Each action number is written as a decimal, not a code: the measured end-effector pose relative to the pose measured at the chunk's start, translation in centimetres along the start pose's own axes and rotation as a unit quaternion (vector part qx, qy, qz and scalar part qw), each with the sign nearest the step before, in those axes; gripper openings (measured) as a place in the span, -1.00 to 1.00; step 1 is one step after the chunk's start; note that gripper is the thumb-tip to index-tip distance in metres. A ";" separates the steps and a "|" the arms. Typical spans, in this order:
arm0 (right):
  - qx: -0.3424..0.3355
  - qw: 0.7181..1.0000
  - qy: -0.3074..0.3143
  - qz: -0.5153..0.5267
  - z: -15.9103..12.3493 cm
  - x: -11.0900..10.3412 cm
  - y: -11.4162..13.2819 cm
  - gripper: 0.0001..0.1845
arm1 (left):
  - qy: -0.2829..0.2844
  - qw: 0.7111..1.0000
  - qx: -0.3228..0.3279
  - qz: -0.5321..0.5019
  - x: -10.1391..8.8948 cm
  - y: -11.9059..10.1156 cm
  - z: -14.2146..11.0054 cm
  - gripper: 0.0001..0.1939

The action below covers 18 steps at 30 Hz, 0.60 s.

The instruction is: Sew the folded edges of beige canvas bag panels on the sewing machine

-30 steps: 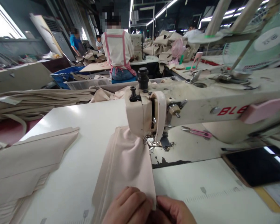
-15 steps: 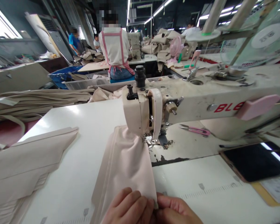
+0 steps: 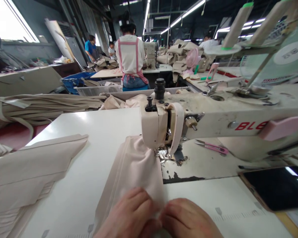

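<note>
The left hand (image 3: 131, 211) was closed on the near end of the cloth (image 3: 136, 168), knuckles up, and the right hand (image 3: 190, 218) met it at the cloth's right edge, fingers bunched; blur kept me from telling whether that one gripped anything. The cloth lay on the bench (image 3: 99, 129), its far end partly hidden by the machine (image 3: 213, 112), its right edge running up to the foot (image 3: 164, 156). By the bench's left edge I saw a stack (image 3: 32, 168) of like-coloured pieces. Snips (image 3: 213, 147) lay on the bed (image 3: 188, 168), right of the foot, and a phone (image 3: 275, 188) sat farther right, by the bed's near edge. Beyond the bench's far edge, a co-worker (image 3: 130, 54) faced away
</note>
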State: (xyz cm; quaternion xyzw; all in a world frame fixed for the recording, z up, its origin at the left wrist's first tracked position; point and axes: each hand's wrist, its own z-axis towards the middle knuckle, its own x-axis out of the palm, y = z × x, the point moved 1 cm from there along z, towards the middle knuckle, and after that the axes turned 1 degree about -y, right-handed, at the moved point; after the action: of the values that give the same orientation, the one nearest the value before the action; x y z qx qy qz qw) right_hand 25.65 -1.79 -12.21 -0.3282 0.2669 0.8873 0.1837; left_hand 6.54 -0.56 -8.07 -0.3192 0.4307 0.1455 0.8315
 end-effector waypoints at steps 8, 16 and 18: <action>-0.073 0.996 0.038 -0.015 2.0 0.6 -2.1 -0.47 | 0.124 0.990 -0.055 0.049 -0.5 3.6 2.3 -0.81; -0.134 0.986 0.083 -0.059 3.3 0.2 -5.5 -0.65 | 0.152 0.987 0.055 0.016 -1.1 6.1 1.4 -0.74; -0.154 0.981 0.091 -0.078 3.8 0.1 -6.1 -0.65 | 0.167 0.985 0.043 0.014 -1.5 6.6 1.9 -0.71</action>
State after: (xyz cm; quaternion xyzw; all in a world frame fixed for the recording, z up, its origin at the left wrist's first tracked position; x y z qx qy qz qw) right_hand 26.82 5.28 -12.02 -0.4516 0.1162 0.8673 0.1741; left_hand 3.40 5.72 -8.72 -0.2967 0.5741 0.0833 0.7586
